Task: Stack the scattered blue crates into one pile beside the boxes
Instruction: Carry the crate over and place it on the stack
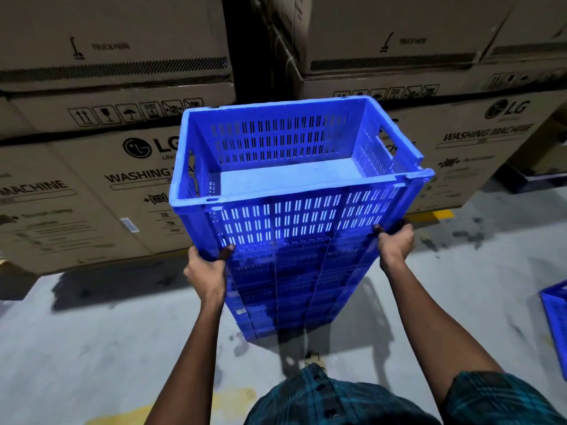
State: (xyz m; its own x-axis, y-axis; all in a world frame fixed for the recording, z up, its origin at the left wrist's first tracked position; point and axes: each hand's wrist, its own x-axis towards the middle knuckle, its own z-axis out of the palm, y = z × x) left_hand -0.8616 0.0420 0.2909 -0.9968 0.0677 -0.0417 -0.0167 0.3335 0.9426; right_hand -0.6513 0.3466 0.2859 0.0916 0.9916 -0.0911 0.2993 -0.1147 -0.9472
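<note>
Top blue crate [294, 167]: sat on blue crate pile [291, 289], floor [92, 348], just before LG boxes [92, 194]. I noted left hand [206, 269], right hand [395, 245] each gripping its lower corners. Another crate [557, 320] at right edge.

Dim overall; hard floor shadows; wide-angle bending, edge blur.
</note>
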